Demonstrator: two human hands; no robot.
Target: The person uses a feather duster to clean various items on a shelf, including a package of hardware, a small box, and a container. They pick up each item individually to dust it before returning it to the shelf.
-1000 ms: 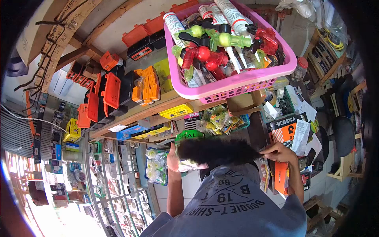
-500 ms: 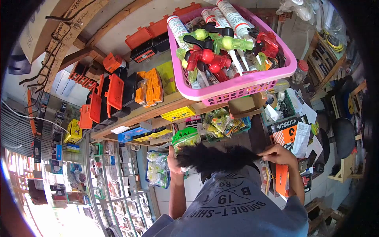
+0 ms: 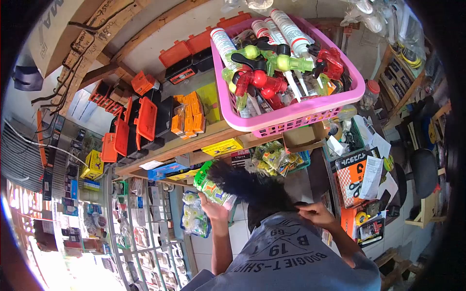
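My left hand (image 3: 216,209) grips a green and white plastic packet (image 3: 208,185) with colourful print on its front, tilted near the shelf's underside. Black fluffy bristles of what looks like a feather duster (image 3: 255,186) slant across the packet's right side and hide part of it. At the duster's narrow end, my right hand (image 3: 315,213) is closed around it. Below the shelf, just beyond the duster, lies a tray of small bagged yellow-green items (image 3: 276,159).
A pink basket (image 3: 301,114) full of tubes and red and green taps stands on the wooden shelf (image 3: 194,148). Orange boxes (image 3: 188,114) and orange-lidded black cases (image 3: 145,119) line it. A tray of bagged pieces (image 3: 194,213) sits lower left; papers (image 3: 370,172) lie at right.
My right hand has moved left and down, swinging the duster from nearly level to a slant. In my left hand the packet has shifted left and now shows more of its front.
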